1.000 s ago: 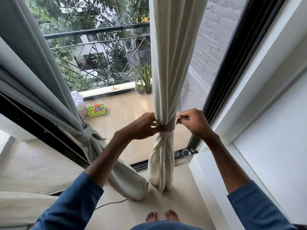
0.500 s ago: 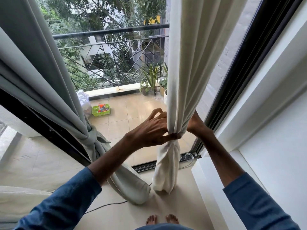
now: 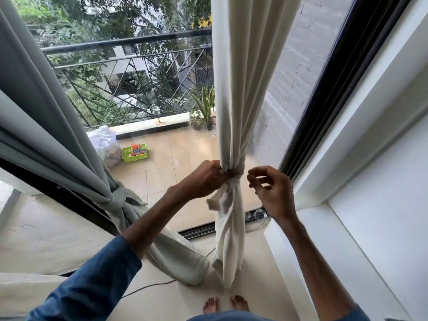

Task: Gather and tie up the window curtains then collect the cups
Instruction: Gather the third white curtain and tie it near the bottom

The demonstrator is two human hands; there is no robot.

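Head view: a cream curtain (image 3: 240,89) hung down the middle of the glass door, its folds gathered into a narrow bundle and cinched by a knot (image 3: 234,176) about halfway down. Below the knot the cloth fell loose to the floor (image 3: 254,286), and a short tail end (image 3: 212,203) stuck out on the left side. The left hand (image 3: 206,179) was clamped on the bundle right at the knot, fingers curled round the cloth. The right hand (image 3: 271,191) hovered just beside the knot on the other side, clear of the cloth, fingers loosely bent and apart with nothing visible in them. Both arms wore blue sleeves (image 3: 92,286).

To the left, a grey curtain (image 3: 46,112) slanted down, already tied in its own knot (image 3: 118,200), with its lower end pooled on the floor near the cream one. A thin cable (image 3: 148,287) lay on the floor, and bare feet (image 3: 225,306) showed at the bottom edge.

Through the glass, the tiled balcony held a green basket (image 3: 135,152) beside a white plastic bag (image 3: 104,142), potted plants (image 3: 203,112) and a dark metal railing (image 3: 127,42). A black door frame (image 3: 324,100) ran along the right.
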